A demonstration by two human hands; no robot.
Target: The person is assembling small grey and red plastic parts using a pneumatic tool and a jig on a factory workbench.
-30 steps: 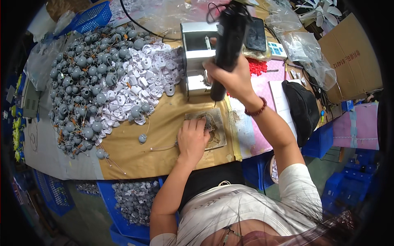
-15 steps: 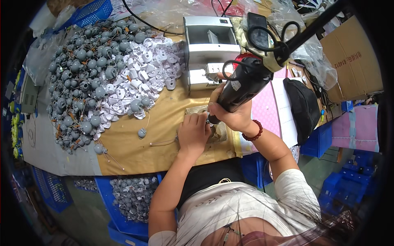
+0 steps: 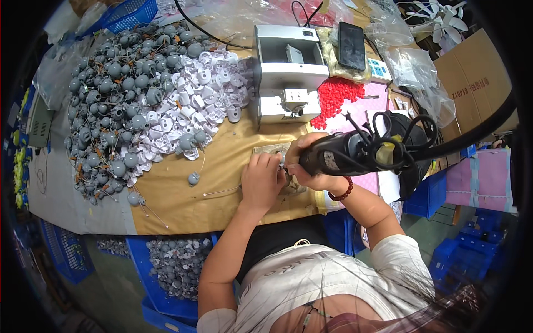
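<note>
Gold-brown sheeting (image 3: 222, 213) covers the middle of the workbench, and a person leans in over it with 2 bare hands close together. From where I stand, the right hand (image 3: 312, 164) is wrapped around a black handheld tool (image 3: 333, 155), which slants to the right, its narrow end by the other hand's fingertips. Dark red beads (image 3: 344, 190) circle that wrist. The left hand (image 3: 261, 178) has its fingers bent down over a square board (image 3: 267, 149); I cannot tell whether they pinch anything. 1 thin pale wire (image 3: 221, 193) runs out leftward from beside it. Behind the tool, a thick black cable (image 3: 472, 137) curves up to the right past tangled loops, and a black pouch (image 3: 415, 177) lies partly behind them. Farther off stands a silver machine (image 3: 288, 72), red pieces (image 3: 336, 100) heaped at its right. To the left, 1 grey ball (image 3: 193, 178) sits apart from a broad pile of white caps (image 3: 205, 91) and grey balls (image 3: 111, 111). Below the bench edge, a blue bin (image 3: 145, 272) holds more grey pieces.
</note>
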